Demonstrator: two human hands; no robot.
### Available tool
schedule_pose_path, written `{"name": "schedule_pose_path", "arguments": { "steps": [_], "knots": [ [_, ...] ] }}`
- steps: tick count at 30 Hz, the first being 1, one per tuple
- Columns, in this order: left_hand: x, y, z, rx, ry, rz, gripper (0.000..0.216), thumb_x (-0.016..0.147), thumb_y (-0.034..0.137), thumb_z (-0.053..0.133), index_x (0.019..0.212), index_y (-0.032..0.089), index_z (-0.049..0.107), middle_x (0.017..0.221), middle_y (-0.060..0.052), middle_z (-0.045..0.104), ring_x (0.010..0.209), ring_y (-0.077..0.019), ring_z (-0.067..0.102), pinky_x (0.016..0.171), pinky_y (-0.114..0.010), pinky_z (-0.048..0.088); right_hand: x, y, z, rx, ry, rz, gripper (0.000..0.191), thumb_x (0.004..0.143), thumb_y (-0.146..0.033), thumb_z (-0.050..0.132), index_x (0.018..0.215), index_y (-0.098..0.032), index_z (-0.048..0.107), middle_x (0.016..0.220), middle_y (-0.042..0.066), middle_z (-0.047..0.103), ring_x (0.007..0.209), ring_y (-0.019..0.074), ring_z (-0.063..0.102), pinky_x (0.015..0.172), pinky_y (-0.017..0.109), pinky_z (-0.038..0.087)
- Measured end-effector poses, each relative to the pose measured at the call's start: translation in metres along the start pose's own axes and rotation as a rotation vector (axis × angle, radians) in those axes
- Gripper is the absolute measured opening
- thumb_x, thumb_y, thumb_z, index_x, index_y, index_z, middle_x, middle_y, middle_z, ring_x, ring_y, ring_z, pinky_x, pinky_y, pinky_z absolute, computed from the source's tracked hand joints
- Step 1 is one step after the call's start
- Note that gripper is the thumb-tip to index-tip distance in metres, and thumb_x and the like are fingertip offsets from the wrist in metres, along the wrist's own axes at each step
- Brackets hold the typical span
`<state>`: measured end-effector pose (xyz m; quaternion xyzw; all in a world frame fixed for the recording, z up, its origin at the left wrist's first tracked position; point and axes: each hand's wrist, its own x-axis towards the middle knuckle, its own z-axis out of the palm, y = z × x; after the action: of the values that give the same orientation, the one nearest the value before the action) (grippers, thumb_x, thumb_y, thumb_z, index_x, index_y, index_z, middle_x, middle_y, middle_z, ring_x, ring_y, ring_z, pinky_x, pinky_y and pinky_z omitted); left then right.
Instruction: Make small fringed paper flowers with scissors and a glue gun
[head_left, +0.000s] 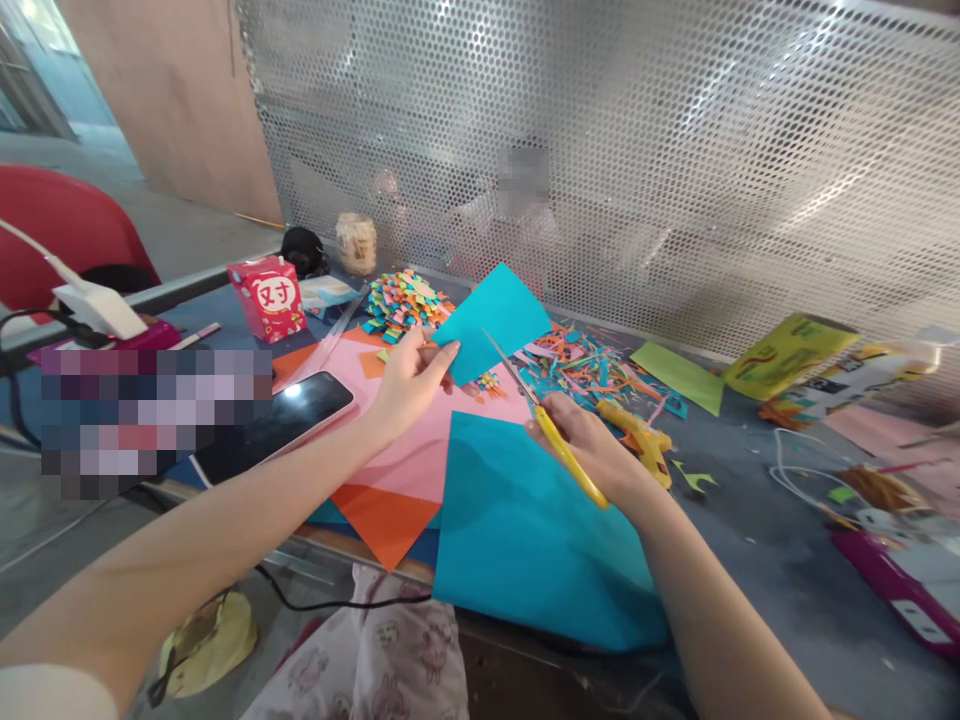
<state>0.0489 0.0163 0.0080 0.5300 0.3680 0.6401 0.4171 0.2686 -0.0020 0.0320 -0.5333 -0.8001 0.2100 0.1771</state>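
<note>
Two hands busy: your left hand [420, 372] pinches the near-left corner of a blue paper rectangle [495, 318], thumb on top; your right hand [581, 432] is wrapped around the handles of the yellow-handled scissors [553, 434]. The rectangle looks raised over the tabletop [757, 600], between near and far edges, beyond and left of your right hand. Its long axis runs from your left fingers toward the tabletop's far-right corner; the blades point at the far-left corner, so the two cross roughly square. Left hand is the nearer, touching it; from the right, only the blade tips reach it, overlapping its face in view. Can't tell if paper sits between the blades. Below, a large blue sheet [525, 520] hangs over the near edge; a heap of paper shreds [592, 360] lies toward the far edge, right of the rectangle.
</note>
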Motion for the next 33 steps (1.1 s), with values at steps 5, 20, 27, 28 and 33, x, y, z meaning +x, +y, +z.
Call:
{"name": "schedule_pose_path", "arguments": {
  "steps": [5,20,27,28,33],
  "knots": [
    [-0.0002,0.0026,0.0010,0.013,-0.004,0.007,0.017,0.086,0.030,0.058,0.085,0.020,0.044,0.051,0.006,0.060,0.047,-0.0137,0.064,0.049,-0.024,0.046,0.0015,-0.0006,-0.0011,-0.031,0.027,0.012,0.050,0.077,-0.075,0.040,0.070,-0.026,0.031,0.058,-0.004,0.044,0.053,0.0143,0.043,0.051,0.028,0.027],
    [-0.0035,0.0031,0.0050,-0.058,-0.075,-0.057,0.027,0.082,0.030,0.064,0.082,0.021,0.038,0.040,0.014,0.048,0.037,-0.0102,0.058,0.043,-0.019,0.043,0.0020,0.0009,0.0006,-0.001,-0.001,0.003,0.050,0.078,-0.075,0.039,0.072,-0.026,0.032,0.059,-0.003,0.045,0.055,0.0159,0.046,0.052,0.029,0.031],
    [-0.0008,0.0014,0.0036,-0.080,-0.069,-0.098,0.022,0.085,0.022,0.058,0.078,0.021,0.038,0.041,0.013,0.049,0.036,-0.0087,0.057,0.043,-0.018,0.043,0.0039,0.0023,0.0028,-0.056,0.057,0.032,0.050,0.076,-0.075,0.040,0.071,-0.025,0.034,0.055,-0.004,0.043,0.051,0.0144,0.044,0.050,0.028,0.024],
    [-0.0007,0.0020,0.0036,-0.081,-0.074,-0.105,0.023,0.085,0.022,0.059,0.077,0.021,0.038,0.041,0.013,0.049,0.036,-0.0083,0.057,0.043,-0.018,0.042,0.0036,0.0027,0.0031,-0.060,0.058,0.029,0.050,0.077,-0.074,0.040,0.071,-0.025,0.034,0.055,-0.004,0.043,0.051,0.0145,0.044,0.050,0.028,0.024],
    [-0.0017,0.0035,0.0031,-0.065,-0.213,-0.126,0.020,0.084,0.028,0.062,0.081,0.018,0.045,0.045,0.009,0.056,0.037,-0.0081,0.056,0.042,-0.018,0.041,0.0009,0.0046,0.0044,-0.041,0.050,-0.008,0.044,0.081,-0.067,0.043,0.073,-0.025,0.033,0.060,-0.002,0.048,0.054,0.0157,0.045,0.051,0.027,0.029]
  ]
}}
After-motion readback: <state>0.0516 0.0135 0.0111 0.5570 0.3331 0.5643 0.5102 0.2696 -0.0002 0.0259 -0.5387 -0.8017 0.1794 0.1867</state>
